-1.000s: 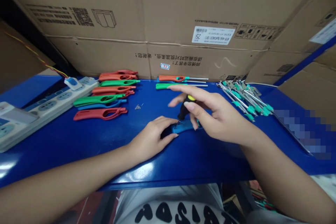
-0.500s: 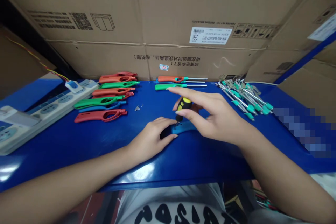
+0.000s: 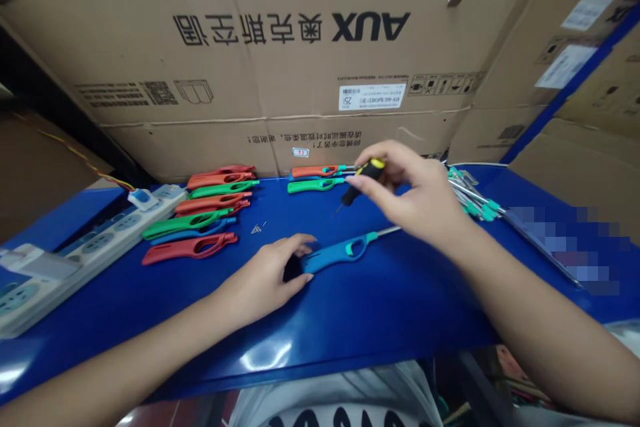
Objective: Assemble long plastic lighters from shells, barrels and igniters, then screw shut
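Observation:
A blue long-nosed lighter [image 3: 330, 257] lies on the table, its metal tube pointing right and partly hidden behind my right wrist. My left hand [image 3: 265, 273] is closed around its handle end, thumb on the near side and fingers on the far side. Above and beyond the lighter, my right hand [image 3: 405, 187] grips a black-and-yellow screwdriver [image 3: 361, 181]. The screwdriver's thin tip slants down to the left, apart from the lighter. Several small screws [image 3: 257, 229] lie loose beyond my left hand.
Red, green and blue lighter bodies [image 3: 193, 248] lie in a row at left, beside a white power strip [image 3: 100, 247]. Lighters with tubes [image 3: 313, 185] lie at the back. Metal tubes with teal parts [image 3: 480, 203] are piled at right. A cardboard wall [image 3: 300, 80] stands behind.
My right hand has lifted the screwdriver off the lighter's handle and moved it up and to the right. More of the blue lighter now shows. The camera view has tilted upward.

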Tool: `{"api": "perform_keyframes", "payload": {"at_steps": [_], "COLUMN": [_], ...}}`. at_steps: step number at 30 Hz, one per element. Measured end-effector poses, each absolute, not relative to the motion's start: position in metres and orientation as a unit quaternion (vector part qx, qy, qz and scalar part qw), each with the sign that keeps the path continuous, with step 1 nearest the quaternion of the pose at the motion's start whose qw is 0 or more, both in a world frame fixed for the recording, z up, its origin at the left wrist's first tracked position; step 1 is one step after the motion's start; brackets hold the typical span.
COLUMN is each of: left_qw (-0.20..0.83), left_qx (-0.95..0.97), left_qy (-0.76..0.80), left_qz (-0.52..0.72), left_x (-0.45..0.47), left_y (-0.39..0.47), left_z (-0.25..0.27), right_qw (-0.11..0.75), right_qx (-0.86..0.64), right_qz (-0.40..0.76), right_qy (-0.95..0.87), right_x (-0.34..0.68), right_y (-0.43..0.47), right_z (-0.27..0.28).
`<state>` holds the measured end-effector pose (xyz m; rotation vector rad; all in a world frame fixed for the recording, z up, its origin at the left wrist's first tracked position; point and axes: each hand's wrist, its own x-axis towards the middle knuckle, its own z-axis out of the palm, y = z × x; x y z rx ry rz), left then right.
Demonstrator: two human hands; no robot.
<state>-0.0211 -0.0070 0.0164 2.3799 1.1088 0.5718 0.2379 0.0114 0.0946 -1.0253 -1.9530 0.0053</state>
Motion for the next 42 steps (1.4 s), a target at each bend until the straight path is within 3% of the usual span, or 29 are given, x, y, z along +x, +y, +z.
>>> {"api": "perform_keyframes", "payload": {"at_steps": [5, 7, 14, 21, 42], "left_qw": [0.158, 0.136, 0.07, 0.041, 0.035], "left_qx": [0.879, 0.895, 0.919, 0.909, 0.888], "left_qy": [0.422, 0.397, 0.33, 0.356, 0.416], "left_qz": [0.156, 0.154, 0.201, 0.211, 0.191], "left_x": [-0.027, -0.022, -0.026, -0.034, -0.022], "left_y": [-0.007, -0.005, 0.064, 0.142, 0.18], "left_z": [0.024, 0.02, 0.025, 0.046, 0.021], "right_qw": [0.242, 0.215, 0.141, 0.014, -0.033], "right_qx": [-0.601, -0.655, -0.739, -0.78, -0.767], "right_qz": [-0.19, -0.215, -0.18, -0.052, 0.013], "right_qy": [-0.738, -0.692, -0.633, -0.623, -0.641], "right_x": [0.285, 0.297, 0.315, 0.321, 0.324], "right_y": [0.036, 0.043, 0.055, 0.06, 0.072], "right_z": [0.084, 0.072, 0.059, 0.057, 0.036]}}
